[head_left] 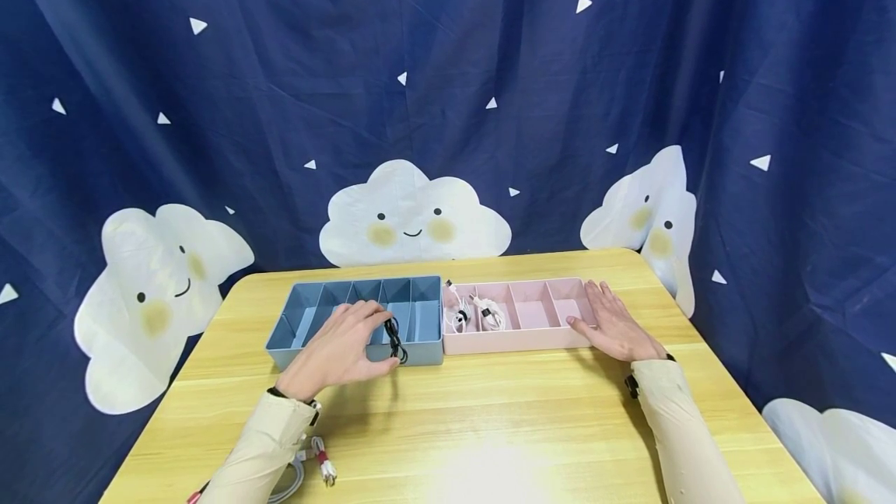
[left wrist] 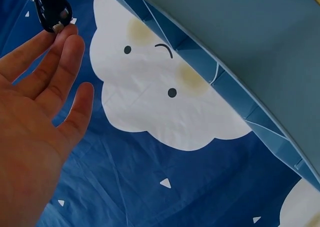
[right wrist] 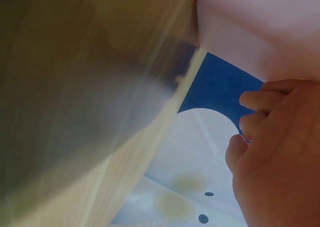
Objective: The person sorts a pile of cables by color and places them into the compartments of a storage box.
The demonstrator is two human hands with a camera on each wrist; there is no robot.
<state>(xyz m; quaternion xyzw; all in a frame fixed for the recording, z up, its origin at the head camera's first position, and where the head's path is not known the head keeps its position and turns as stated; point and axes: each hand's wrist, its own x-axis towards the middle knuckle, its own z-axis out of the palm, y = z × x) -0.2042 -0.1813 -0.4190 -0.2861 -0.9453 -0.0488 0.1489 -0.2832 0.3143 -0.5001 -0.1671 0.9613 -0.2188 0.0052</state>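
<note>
Pinching the black cable (head_left: 395, 337) between thumb and fingertips, the left hand (head_left: 341, 345) holds it roughly upright by the near edge of the blue box (head_left: 425, 354), toward its right corner; the right hand (head_left: 617, 327), well apart, thumb spread, touches the right end of the pink box (head_left: 514, 341)

Tabletop (head_left: 546, 403): pale yellow wood grain, far corners rounded, patch of bright glare toward the near middle
Blue box (head_left: 423, 353): divided into a row of compartments, upright toward the far edge, left of centre
Pink box (head_left: 514, 341): likewise divided and upright, just right of the blue box
White cable (head_left: 325, 469): bundled, red band (head_left: 322, 456) around it, at near left
Grey cable (head_left: 299, 479): curved, just beside the white cable, partly hidden
</note>
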